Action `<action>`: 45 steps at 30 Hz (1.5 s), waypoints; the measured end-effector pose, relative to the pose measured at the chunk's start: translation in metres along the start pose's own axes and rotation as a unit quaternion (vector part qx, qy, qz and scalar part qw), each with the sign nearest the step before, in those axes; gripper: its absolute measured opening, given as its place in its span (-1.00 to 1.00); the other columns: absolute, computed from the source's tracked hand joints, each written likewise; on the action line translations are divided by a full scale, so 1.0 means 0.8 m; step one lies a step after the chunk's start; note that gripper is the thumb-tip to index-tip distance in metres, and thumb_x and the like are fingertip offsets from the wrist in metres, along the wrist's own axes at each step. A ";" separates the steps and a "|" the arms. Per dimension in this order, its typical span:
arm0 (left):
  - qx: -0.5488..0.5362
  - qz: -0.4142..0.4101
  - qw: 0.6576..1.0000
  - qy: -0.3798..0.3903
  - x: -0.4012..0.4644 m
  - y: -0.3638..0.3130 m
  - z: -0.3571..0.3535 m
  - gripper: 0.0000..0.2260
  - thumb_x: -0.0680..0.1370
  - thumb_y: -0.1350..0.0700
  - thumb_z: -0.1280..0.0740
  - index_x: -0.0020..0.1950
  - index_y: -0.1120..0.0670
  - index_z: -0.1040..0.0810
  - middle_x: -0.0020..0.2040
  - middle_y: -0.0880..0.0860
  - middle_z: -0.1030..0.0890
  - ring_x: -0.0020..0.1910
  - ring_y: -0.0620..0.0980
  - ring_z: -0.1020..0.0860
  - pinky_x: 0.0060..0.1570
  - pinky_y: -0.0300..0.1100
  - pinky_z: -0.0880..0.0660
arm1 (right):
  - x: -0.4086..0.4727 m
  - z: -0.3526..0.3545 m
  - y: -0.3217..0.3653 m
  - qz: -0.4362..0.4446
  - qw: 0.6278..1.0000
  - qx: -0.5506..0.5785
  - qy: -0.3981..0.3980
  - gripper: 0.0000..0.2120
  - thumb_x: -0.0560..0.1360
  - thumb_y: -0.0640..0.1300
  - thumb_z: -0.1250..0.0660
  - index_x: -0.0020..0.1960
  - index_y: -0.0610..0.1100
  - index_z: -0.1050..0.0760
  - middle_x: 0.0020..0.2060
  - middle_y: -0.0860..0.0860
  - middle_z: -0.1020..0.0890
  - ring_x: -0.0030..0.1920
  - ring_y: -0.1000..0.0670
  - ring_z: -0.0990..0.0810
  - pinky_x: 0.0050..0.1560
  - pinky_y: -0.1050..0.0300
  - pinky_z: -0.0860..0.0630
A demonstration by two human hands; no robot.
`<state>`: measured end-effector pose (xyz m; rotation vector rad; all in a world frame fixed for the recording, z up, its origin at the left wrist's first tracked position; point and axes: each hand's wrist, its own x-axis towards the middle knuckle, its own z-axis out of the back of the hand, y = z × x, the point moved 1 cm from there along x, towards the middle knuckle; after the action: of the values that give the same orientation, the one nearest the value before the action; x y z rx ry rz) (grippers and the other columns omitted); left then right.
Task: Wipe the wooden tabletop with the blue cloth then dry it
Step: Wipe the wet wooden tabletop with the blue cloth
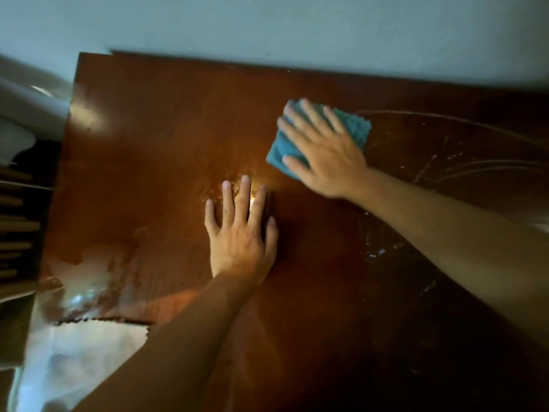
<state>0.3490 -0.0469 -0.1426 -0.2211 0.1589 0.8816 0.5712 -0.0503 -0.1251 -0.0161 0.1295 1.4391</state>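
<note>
Wood, dark reddish-brown, glossy: the desk (166, 120) fills my head view from the pale wall at the far edge down to the near corner. Item one, blue cloth (361, 129), folded into a thick pad, lying on the far right-of-centre part of the top. Item two, right hand (323, 153), flat on the cloth with fingers straight and spread, pressing it to the surface; the grip is not curled round the cloth, only laid over it. Item three, left hand (240, 233), palm down on bare wood near the middle, fingers straight and fanned, holding nothing, apparently bracing. Condition of surface: curved wet streaks (445, 171) and small droplets show on the right half, which I judge already wiped; a bright sheen sits at the left fingertips. The left half reads duller, with a pale cloudy patch (89, 269) near the left front edge, though whether that is residue or reflected light I cannot tell. A pale sheet with a dark jagged margin (98, 343) lies at the near left corner; its nature is unclear. Assessment: wiping is under way, roughly midway, the left portion outstanding; drying not yet begun, and I see no separate dry cloth.
</note>
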 end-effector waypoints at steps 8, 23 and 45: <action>-0.007 -0.005 1.000 -0.029 0.000 0.003 -0.007 -0.47 0.68 -0.15 0.04 0.63 0.00 -0.11 0.65 0.06 -0.06 0.63 0.13 0.10 0.54 0.26 0.09 | 0.006 -0.001 -0.036 0.045 0.999 0.004 0.018 -0.34 0.65 0.27 0.05 0.66 -0.02 -0.10 0.66 -0.02 -0.10 0.66 -0.10 0.00 0.64 -0.16 0.05; -0.021 -0.006 0.998 -0.055 -0.001 0.004 -0.008 -0.48 0.67 -0.14 -0.01 0.61 -0.01 -0.14 0.64 0.06 -0.09 0.63 0.12 0.08 0.54 0.24 0.09 | -0.054 -0.014 -0.025 0.073 0.997 0.006 0.024 -0.37 0.67 0.25 0.04 0.66 0.00 -0.11 0.66 -0.02 -0.11 0.66 -0.10 -0.01 0.63 -0.17 0.02; -0.021 0.000 0.998 -0.063 -0.001 0.001 -0.010 -0.47 0.67 -0.16 0.01 0.61 0.00 -0.17 0.65 0.04 -0.07 0.63 0.10 0.08 0.54 0.21 0.11 | -0.008 0.004 -0.114 -0.099 0.995 0.010 0.002 -0.35 0.68 0.25 0.10 0.68 -0.03 -0.03 0.67 -0.03 -0.05 0.67 -0.13 0.05 0.64 -0.18 0.11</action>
<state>0.3478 -0.0491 -0.1502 -0.2031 0.0233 0.8968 0.6610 -0.0684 -0.1276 -0.0158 0.1423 1.2393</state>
